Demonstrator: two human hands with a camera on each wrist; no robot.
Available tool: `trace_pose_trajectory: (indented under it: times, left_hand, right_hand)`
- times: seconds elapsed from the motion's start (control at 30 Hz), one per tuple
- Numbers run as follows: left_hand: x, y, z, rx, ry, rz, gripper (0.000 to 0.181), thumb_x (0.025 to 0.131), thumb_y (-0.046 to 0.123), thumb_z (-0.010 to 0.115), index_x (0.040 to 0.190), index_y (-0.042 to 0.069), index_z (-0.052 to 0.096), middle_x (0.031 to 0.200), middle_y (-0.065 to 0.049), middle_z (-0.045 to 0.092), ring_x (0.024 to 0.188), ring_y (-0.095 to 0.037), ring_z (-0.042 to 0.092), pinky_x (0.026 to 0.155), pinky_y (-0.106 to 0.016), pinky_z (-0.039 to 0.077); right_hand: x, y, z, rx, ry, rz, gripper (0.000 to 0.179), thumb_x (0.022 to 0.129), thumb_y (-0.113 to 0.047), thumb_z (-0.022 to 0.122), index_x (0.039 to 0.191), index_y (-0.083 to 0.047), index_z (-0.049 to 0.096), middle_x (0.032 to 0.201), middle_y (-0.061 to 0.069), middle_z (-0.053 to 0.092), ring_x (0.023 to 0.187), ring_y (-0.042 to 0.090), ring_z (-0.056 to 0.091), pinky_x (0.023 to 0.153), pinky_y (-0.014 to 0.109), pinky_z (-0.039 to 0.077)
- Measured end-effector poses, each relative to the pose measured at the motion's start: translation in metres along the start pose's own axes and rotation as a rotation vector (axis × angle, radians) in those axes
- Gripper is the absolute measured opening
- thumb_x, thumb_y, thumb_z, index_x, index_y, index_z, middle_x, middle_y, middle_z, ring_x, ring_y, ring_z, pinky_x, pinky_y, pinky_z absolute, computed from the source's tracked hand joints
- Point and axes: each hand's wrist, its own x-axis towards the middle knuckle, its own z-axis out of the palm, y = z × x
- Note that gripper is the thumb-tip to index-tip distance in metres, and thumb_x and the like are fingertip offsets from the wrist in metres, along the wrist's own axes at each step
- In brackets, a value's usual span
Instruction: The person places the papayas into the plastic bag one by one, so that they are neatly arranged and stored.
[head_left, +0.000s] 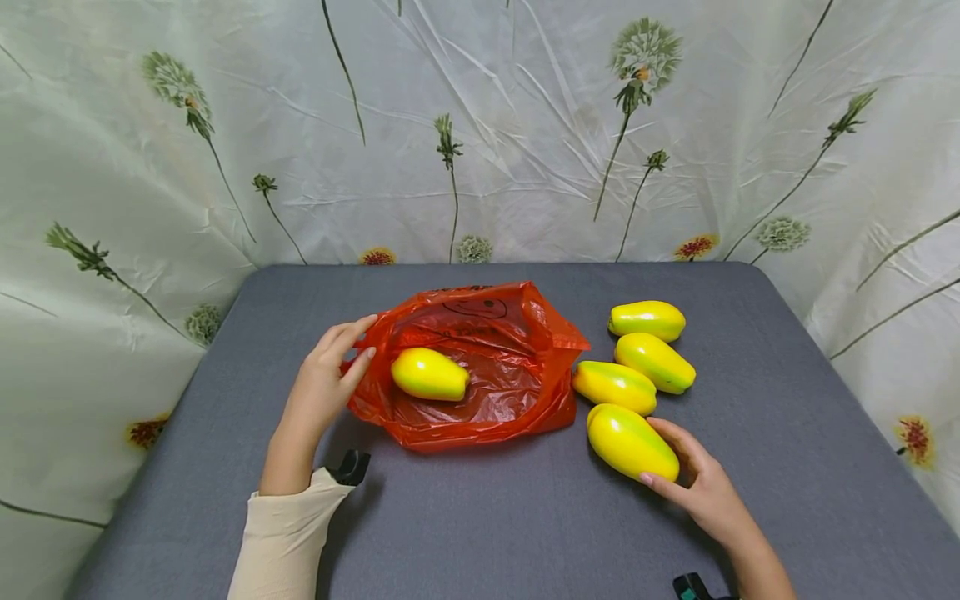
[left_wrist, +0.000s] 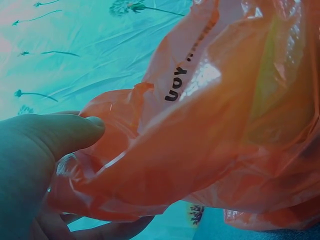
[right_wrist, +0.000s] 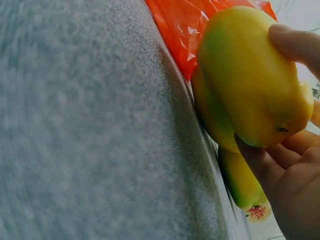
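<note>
A red plastic bag [head_left: 480, 433] lies with its mouth spread wide, one yellow-green papaya [head_left: 430, 374] inside it. My left hand [head_left: 324, 375] holds the bag's left edge; in the left wrist view the thumb [left_wrist: 82, 132] lies over the film and the fingers are behind it. On the right, my right hand [head_left: 705, 483] grips the nearest papaya [head_left: 632, 442] by its right end, with thumb and fingers on opposite sides. The right wrist view shows this held papaya [right_wrist: 250, 75] in front of others.
Behind the held fruit, three more papayas lie in a loose row: a near one [head_left: 615, 387], a middle one [head_left: 656, 362] and a far one [head_left: 647, 320]. All rest on a grey cloth-covered table [head_left: 480, 525]. A flower-printed curtain [head_left: 525, 125] hangs behind and at both sides.
</note>
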Motion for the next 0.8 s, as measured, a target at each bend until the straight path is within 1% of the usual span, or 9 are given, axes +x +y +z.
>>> trace_pose_trajectory:
  times: [0.2, 0.33, 0.47, 0.53, 0.67, 0.8]
  left_hand:
    - [0.0, -0.001, 0.0, 0.001, 0.0, 0.001, 0.047, 0.084, 0.01, 0.063, 0.128, 0.016, 0.051, 0.115, -0.009, 0.052, 0.101, -0.024, 0.051, 0.077, -0.044, 0.048]
    - [0.0, -0.001, -0.001, -0.001, 0.001, 0.003, 0.047, 0.084, 0.01, 0.063, 0.128, 0.016, 0.051, 0.115, -0.009, 0.052, 0.101, -0.024, 0.051, 0.076, -0.043, 0.048]
    - [0.0, 0.0, -0.001, 0.0, 0.001, 0.003, 0.046, 0.084, 0.009, 0.063, 0.128, 0.015, 0.051, 0.115, -0.009, 0.052, 0.1, -0.024, 0.051, 0.076, -0.043, 0.048]
    - [0.0, 0.001, -0.001, 0.001, 0.001, 0.003, 0.046, 0.084, 0.009, 0.063, 0.128, 0.015, 0.051, 0.115, -0.009, 0.052, 0.1, -0.025, 0.051, 0.075, -0.043, 0.048]
    - [0.0, 0.001, 0.0, 0.0, 0.002, 0.005, 0.046, 0.083, 0.008, 0.064, 0.127, 0.014, 0.051, 0.114, -0.01, 0.052, 0.1, -0.025, 0.051, 0.076, -0.043, 0.048]
    - [0.0, 0.0, 0.001, -0.002, 0.001, 0.007, 0.047, 0.083, 0.007, 0.063, 0.128, 0.014, 0.051, 0.114, -0.01, 0.052, 0.1, -0.025, 0.051, 0.076, -0.044, 0.048]
  right_hand:
    - [0.0, -0.006, 0.002, -0.016, 0.042, -0.046, 0.067, 0.074, 0.0, 0.071, 0.132, -0.006, 0.04, 0.125, -0.001, 0.046, 0.109, 0.002, 0.042, 0.084, 0.01, 0.034]
    - [0.001, -0.012, 0.004, -0.006, 0.076, -0.076, 0.069, 0.072, 0.004, 0.072, 0.133, -0.004, 0.039, 0.126, -0.005, 0.044, 0.111, 0.002, 0.041, 0.085, 0.009, 0.033]
    - [0.002, -0.017, 0.006, -0.011, 0.113, -0.071, 0.071, 0.07, 0.005, 0.073, 0.133, -0.004, 0.039, 0.126, -0.009, 0.044, 0.111, 0.001, 0.041, 0.084, 0.009, 0.034]
    - [0.002, -0.019, 0.007, -0.017, 0.126, -0.071, 0.071, 0.07, 0.006, 0.073, 0.132, -0.004, 0.04, 0.125, -0.01, 0.044, 0.111, 0.001, 0.041, 0.083, 0.009, 0.034]
    - [0.002, -0.023, 0.008, 0.004, 0.123, -0.096, 0.072, 0.068, 0.009, 0.072, 0.132, -0.003, 0.04, 0.126, -0.008, 0.044, 0.11, 0.003, 0.042, 0.083, 0.01, 0.035]
    - [0.004, -0.027, 0.008, 0.05, 0.094, -0.148, 0.073, 0.067, 0.014, 0.07, 0.132, 0.0, 0.039, 0.128, -0.005, 0.044, 0.113, 0.004, 0.042, 0.087, 0.01, 0.035]
